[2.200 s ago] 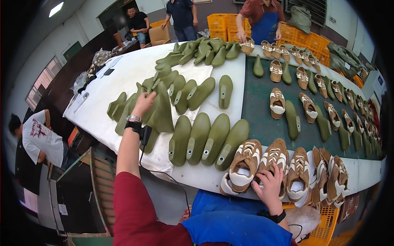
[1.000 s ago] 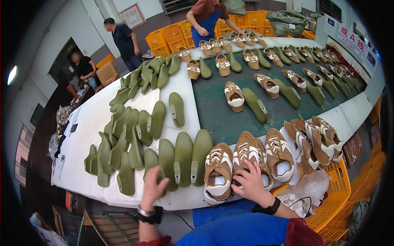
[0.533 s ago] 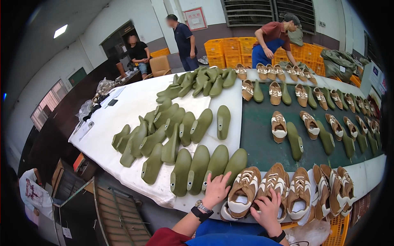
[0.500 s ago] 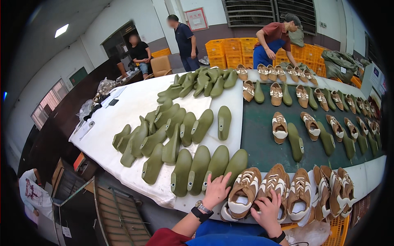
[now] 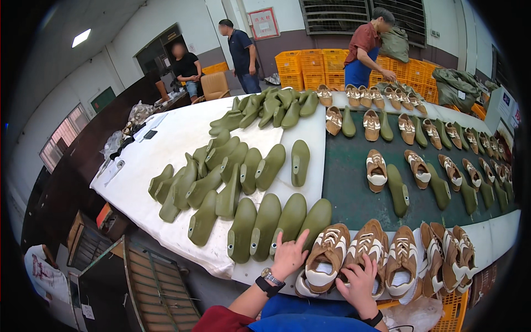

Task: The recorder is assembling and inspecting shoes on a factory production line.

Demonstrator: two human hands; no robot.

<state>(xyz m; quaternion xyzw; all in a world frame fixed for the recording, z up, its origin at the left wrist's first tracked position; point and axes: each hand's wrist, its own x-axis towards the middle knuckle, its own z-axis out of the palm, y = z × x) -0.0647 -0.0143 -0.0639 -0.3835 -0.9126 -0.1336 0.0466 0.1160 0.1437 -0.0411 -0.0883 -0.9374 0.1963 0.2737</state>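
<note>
My left hand is open, its fingers spread over the heel end of a green shoe last and beside a brown-and-white sneaker. I cannot tell whether the fingertips touch the last. My right hand lies open over the heel of a second brown-and-white sneaker, thumb and fingers apart around its opening. More green lasts stand side by side to the left, among them one near last. A third sneaker sits just right of my right hand, with several more past it.
Piled green lasts lie on the white cloth. The dark green mat carries rows of sneakers and lasts. Across the table a co-worker bends over sneakers. Yellow crates stand behind; a metal-framed rack is at lower left.
My left hand has shifted slightly left with its fingers straighter; my right hand stays on the sneaker. The far co-worker has straightened up somewhat and drawn back an arm. The view has shifted slightly.
</note>
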